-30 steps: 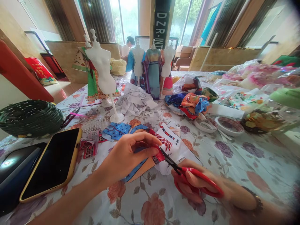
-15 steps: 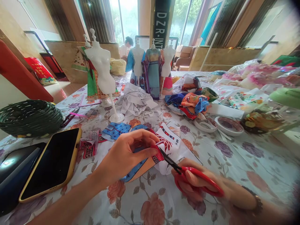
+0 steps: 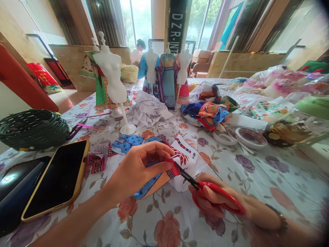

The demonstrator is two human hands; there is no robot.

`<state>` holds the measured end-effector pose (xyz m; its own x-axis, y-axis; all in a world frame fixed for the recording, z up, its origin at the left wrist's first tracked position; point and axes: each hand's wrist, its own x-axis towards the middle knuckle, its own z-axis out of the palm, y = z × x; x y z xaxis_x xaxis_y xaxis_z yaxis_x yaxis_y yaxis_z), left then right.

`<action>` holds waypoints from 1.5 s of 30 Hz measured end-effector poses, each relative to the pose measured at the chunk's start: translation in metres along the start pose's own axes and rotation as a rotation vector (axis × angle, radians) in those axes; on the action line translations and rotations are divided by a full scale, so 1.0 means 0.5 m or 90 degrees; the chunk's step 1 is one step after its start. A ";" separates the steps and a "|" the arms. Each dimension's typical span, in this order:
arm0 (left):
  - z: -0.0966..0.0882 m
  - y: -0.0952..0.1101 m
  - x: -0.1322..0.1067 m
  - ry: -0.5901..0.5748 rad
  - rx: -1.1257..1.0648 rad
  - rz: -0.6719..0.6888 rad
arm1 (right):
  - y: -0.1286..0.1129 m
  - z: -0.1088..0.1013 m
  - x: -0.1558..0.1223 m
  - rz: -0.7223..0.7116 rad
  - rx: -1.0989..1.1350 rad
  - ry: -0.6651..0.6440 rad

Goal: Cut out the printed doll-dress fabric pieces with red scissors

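Note:
My left hand pinches the red edge of a printed fabric piece between thumb and fingers. White, red and blue patterns cover this cloth, and part of it is hidden under my hand. In my right hand is a pair of scissors with red handles and dark blades. The blade tips meet the red fabric edge just beside my left fingertips; whether the blades are fully closed is hard to make out. Blue patterned fabric lies beyond my left hand, and a small red-and-black scrap rests to its left.
Two phones, one in a yellow case, lie at left near a dark woven basket. Behind the fabric stand a bare white mannequin, dressed ones and white scraps. Tape rolls and bundled cloth sit at right. A person is far back.
Very little differs. My right hand and the scissors have shifted slightly, while my left hand keeps its pinch on the fabric.

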<state>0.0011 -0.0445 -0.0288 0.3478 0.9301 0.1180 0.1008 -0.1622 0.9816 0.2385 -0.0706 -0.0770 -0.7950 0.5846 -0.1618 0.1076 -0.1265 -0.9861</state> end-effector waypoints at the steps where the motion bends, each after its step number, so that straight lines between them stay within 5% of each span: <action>1: 0.000 0.000 0.000 0.000 0.000 -0.002 | 0.002 -0.002 0.001 -0.006 0.000 -0.004; 15: -0.002 0.002 0.001 -0.003 0.018 0.003 | -0.003 0.007 0.013 -0.033 0.056 0.025; 19: -0.004 0.004 0.001 -0.014 0.040 -0.009 | -0.013 0.013 0.013 0.024 0.069 0.036; 30: -0.021 0.005 -0.001 -0.130 0.203 -0.094 | -0.019 0.015 0.011 -0.019 0.038 0.076; 33: -0.019 0.004 -0.001 -0.136 0.228 -0.098 | -0.008 0.006 0.020 -0.101 0.026 0.144; 39: -0.020 -0.012 0.002 -0.148 0.361 -0.059 | 0.000 -0.009 0.038 -0.168 -0.184 0.521; 45: -0.023 -0.025 0.001 -0.206 0.482 -0.051 | 0.006 -0.029 0.055 -0.103 -0.463 0.516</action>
<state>-0.0105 -0.0381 -0.0395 0.5527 0.8260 -0.1105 0.6967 -0.3852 0.6052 0.2259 -0.0433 -0.0849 -0.2328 0.9380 0.2569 0.5745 0.3458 -0.7419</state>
